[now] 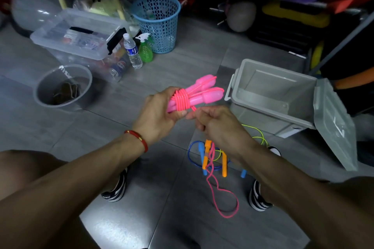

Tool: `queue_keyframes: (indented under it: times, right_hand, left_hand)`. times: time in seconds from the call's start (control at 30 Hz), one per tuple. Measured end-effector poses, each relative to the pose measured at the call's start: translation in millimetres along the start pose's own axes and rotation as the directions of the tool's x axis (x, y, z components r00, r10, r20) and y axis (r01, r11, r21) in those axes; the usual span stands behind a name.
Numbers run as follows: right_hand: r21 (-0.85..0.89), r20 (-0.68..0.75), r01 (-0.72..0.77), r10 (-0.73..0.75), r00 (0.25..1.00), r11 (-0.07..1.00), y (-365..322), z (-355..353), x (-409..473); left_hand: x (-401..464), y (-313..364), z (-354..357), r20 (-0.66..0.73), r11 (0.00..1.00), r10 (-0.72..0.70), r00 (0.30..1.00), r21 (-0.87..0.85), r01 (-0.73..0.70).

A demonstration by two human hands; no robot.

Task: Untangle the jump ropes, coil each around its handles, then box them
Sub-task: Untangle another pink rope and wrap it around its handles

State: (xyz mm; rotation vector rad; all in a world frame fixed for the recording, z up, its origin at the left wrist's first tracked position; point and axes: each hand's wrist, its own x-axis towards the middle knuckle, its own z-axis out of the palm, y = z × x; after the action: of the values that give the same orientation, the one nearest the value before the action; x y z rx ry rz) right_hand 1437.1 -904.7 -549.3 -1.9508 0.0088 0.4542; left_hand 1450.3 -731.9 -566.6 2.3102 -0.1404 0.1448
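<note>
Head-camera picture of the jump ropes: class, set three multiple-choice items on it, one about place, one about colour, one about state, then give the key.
1. Where does the grey box stand?
A. on a shelf
B. on the floor, to the person's right
C. on the person's lap

2. What colour is the rope wound round the handles?
A. pink
B. blue
C. yellow

3. How is the box's lid?
A. shut
B. missing
C. open, hanging at its side

Key: 1 B, it stands on floor tiles right of the hands. 2 A, pink coils circle pink handles held by the left hand. 3 C, the box's inside shows.
</note>
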Motion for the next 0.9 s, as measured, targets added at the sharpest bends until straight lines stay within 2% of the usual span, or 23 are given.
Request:
queue_keyframes:
  times: [0.07, 0.17, 0.2, 0.27, 0.33, 0.4, 0.43, 0.47, 0.5, 0.57, 0.67, 0.77, 0.9]
  right_hand:
    - [0.095, -0.051, -0.038, 0.043, 0.998, 0.995, -6.8, 2.4, -1.9]
    - [0.239, -0.127, -0.073, 0.106, 0.986, 0.968, -12.5, 3.7, -3.1]
    - [0.291, -0.168, -0.064, 0.116, 0.979, 0.955, -11.7, 2.4, -1.7]
    - [0.294, -0.201, -0.034, 0.097, 0.975, 0.955, -11.0, -4.6, -1.1]
    - [0.263, -0.116, 0.025, 0.006, 0.993, 0.964, -10.2, -12.3, -2.8]
    - [0.242, -0.021, 0.101, -0.099, 0.995, 0.965, -11.2, -17.9, -6.7]
    - [0.239, 0.021, 0.139, -0.148, 0.989, 0.961, -11.3, -19.6, -8.8]
    - [0.243, 0.062, 0.174, -0.195, 0.979, 0.954, -9.5, -21.2, -10.1]
    - [0.242, 0.111, 0.202, -0.234, 0.966, 0.949, -8.7, -23.1, -12.3]
    - [0.193, 0.194, 0.241, -0.277, 0.941, 0.951, -7.1, -24.7, -12.7]
    - [-0.006, 0.154, 0.29, -0.286, 0.946, 0.957, 3.6, -18.0, -0.3]
    - [-0.131, 0.061, 0.172, -0.165, 0.984, 0.976, 14.3, -3.3, 10.5]
    - [-0.228, 0.06, 0.026, -0.012, 0.998, 0.973, 10.4, 7.0, 13.2]
  left_hand:
    - [-4.1, 1.7, 6.1, -0.058, 0.977, 0.177, 0.983, 0.127, -0.168]
    - [-8.7, 2.6, 17.3, -0.002, 0.84, 0.436, 0.9, 0.361, -0.406]
    - [-11.7, 4.1, 22.0, 0.036, 0.802, 0.466, 0.884, 0.405, -0.439]
    - [-19.0, 6.9, 26.7, 0.064, 0.827, 0.464, 0.883, 0.326, -0.458]
    - [-23.8, 9.3, 22.2, 0.036, 0.921, 0.381, 0.924, 0.072, -0.383]
    - [-21.5, 13.0, 11.0, 0.133, 0.959, 0.145, 0.98, -0.264, -0.106]
    - [-18.0, 14.1, 3.4, 0.254, 0.897, 0.037, 0.967, -0.435, 0.08]
    - [-14.7, 12.3, -3.2, 0.382, 0.804, -0.001, 0.924, -0.548, 0.228]
    - [-12.3, 9.9, -8.5, 0.488, 0.732, 0.021, 0.873, -0.602, 0.319]
    - [-9.9, 7.9, -15.3, 0.584, 0.69, 0.088, 0.807, -0.62, 0.373]
    - [-9.2, 2.0, -12.2, 0.501, 0.744, 0.044, 0.864, -0.594, 0.307]
    - [-5.9, -8.2, -5.9, 0.38, 0.769, -0.079, 0.922, -0.565, 0.299]
    - [1.6, -17.3, -2.3, 0.263, 0.835, -0.198, 0.944, -0.46, 0.304]
